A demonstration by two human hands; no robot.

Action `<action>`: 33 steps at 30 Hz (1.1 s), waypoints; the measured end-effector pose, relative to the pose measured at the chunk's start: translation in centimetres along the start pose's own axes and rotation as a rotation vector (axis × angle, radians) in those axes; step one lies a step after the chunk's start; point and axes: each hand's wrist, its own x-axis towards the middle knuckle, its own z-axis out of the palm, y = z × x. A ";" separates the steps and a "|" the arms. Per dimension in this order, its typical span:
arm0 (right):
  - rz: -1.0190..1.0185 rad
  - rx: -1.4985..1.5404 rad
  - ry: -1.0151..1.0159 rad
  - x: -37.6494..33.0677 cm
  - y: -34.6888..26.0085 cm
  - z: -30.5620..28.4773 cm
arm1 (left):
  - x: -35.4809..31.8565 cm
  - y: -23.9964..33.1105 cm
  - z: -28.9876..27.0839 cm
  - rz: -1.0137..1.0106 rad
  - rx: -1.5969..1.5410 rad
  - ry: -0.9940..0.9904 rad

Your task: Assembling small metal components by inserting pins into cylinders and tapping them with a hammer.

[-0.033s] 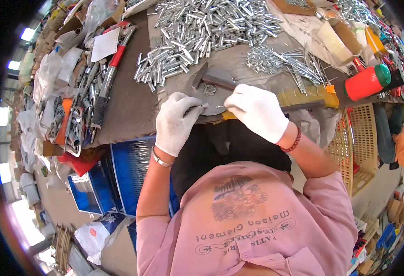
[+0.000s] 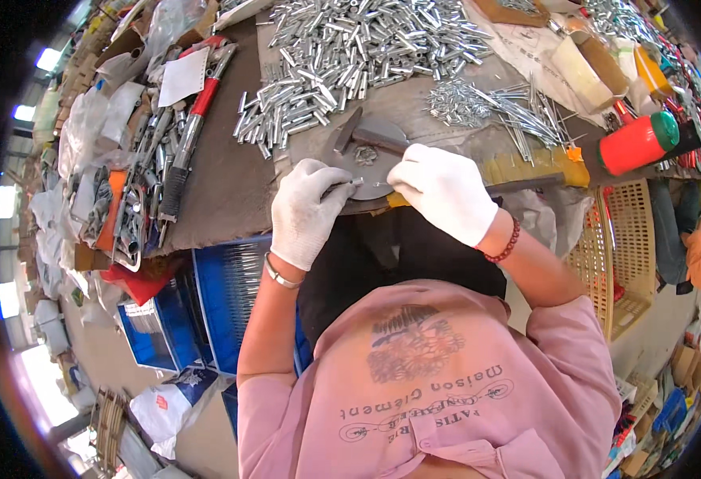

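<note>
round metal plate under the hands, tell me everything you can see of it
The round metal plate is a dull grey disc that looks like worn steel, lying flat at the near edge of the workbench. A dark bar lies across its top, and a small rosette-shaped piece sits near its middle. The left hand and right hand, both in white gloves, cover its near rim and hold a small silver part over it. Loose silver tubes lie just beyond it.

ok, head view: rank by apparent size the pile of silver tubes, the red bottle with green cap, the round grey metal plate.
1. pile of silver tubes, by far the largest.
2. round grey metal plate, partly hidden by the gloved hands.
3. red bottle with green cap. Close to the plate, so 2 and 3 are unsure.
</note>
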 end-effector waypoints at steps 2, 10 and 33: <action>-0.003 -0.028 -0.018 0.5 0.1 0.7 | 0.0 -0.2 0.0 0.039 0.075 0.007; -0.007 -0.052 -0.079 1.3 0.4 1.2 | -0.1 -1.2 0.3 0.009 0.005 -0.045; 0.129 -0.287 0.185 -0.2 7.8 -3.1 | -0.2 -0.5 0.9 -0.027 -0.131 0.001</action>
